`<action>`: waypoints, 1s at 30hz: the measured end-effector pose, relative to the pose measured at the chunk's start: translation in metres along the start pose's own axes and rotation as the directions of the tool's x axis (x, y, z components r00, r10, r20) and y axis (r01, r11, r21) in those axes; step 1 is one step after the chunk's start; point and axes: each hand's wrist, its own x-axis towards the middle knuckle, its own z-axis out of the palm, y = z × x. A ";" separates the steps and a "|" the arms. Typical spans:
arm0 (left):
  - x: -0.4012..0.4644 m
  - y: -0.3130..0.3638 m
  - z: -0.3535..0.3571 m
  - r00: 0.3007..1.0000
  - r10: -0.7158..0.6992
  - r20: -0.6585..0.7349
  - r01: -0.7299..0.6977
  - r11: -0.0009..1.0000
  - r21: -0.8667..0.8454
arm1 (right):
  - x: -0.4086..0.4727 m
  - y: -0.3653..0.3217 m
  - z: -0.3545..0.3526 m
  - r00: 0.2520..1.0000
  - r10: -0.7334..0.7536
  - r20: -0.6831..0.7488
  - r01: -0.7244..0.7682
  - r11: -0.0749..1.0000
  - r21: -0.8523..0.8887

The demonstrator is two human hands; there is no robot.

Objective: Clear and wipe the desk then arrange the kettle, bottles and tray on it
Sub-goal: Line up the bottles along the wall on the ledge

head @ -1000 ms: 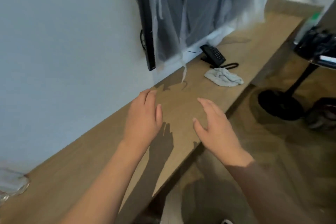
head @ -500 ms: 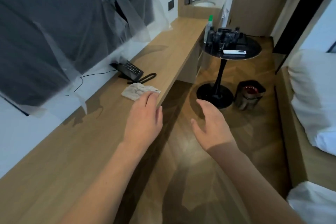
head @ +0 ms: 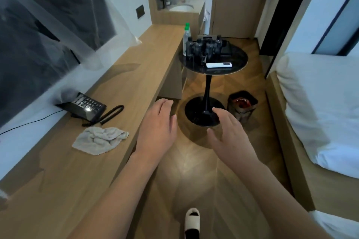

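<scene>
The long wooden desk (head: 136, 75) runs along the wall on the left. A crumpled grey cloth (head: 100, 139) lies on it near the front edge, beside a black telephone (head: 87, 106). Past the desk's end a round black side table (head: 237, 64) carries clear bottles with green caps (head: 186, 39), a cluster of dark items (head: 206, 46) and a white remote (head: 219, 64). My left hand (head: 157, 128) and right hand (head: 227, 134) hover empty over the floor, fingers apart, to the right of the desk edge.
A TV wrapped in plastic film (head: 48, 25) hangs above the desk. A dark waste bin (head: 242, 105) stands on the wood floor by the side table's base. A bed with white bedding (head: 320, 106) fills the right. A slippered foot (head: 192, 221) shows below.
The view has swung right, from the desk and wall to the room. Both hands have come off the desk and now float over the floor.
</scene>
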 end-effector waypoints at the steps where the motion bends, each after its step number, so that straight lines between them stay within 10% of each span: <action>1: 0.023 -0.002 0.007 1.000 0.000 0.001 0.000 1.000 -0.004 | 0.022 0.005 -0.002 1.000 -0.001 -0.003 0.001 1.000 -0.006; 30: 0.467 0.002 0.198 0.985 -0.174 0.014 0.174 0.984 0.023 | 0.504 0.171 -0.019 0.996 -0.012 0.089 0.012 1.000 0.005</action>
